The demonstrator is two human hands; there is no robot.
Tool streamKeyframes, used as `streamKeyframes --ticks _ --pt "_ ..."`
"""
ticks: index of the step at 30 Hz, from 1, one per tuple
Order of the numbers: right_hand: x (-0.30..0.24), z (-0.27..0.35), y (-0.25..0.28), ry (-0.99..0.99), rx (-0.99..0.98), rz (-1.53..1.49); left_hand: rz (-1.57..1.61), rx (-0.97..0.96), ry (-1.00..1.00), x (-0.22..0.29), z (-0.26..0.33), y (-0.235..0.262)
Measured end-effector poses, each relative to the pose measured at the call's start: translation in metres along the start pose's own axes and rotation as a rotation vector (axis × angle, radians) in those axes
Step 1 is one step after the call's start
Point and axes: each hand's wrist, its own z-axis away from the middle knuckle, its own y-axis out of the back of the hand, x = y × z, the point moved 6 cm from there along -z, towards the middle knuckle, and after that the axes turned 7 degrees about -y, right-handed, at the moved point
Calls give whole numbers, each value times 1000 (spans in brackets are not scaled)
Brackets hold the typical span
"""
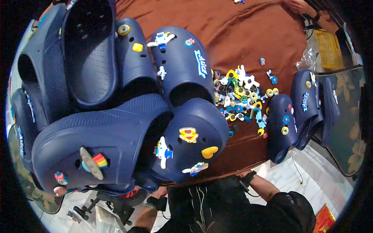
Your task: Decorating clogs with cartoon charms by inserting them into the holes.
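My left hand (159, 192) is at the table's near edge, just below a navy clog, its fingers hidden. Farther right, my right hand (244, 174) is at the same edge, and its fingers are out of sight too. Dark bands circle both wrists. Nearest the left hand is a navy foam clog (190, 112) with a yellow heart, a red and yellow badge and white character charms. Beside it lies a larger-looking clog (97, 132) on its side, bearing a rainbow charm. A loose pile of colourful shoe charms (239, 95) lies beyond my right hand.
More navy clogs (182, 62) with charms crowd the left of the brown cloth (217, 23). Several decorated clogs (281, 120) stand at the right edge, near a camouflage-patterned panel (345, 116). Another person's hand (301, 7) is at the top right, near a yellow package (328, 48).
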Motion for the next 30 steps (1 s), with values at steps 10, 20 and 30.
streamKeyframes --ticks 10,20,30 --pt "-16 7 7 91 195 -53 -5 77 -130 4 -38 39" --pt "-21 -18 25 293 392 33 37 316 -266 2 -77 40" --pt "-39 20 -8 500 543 365 -115 448 -261 93 15 22"
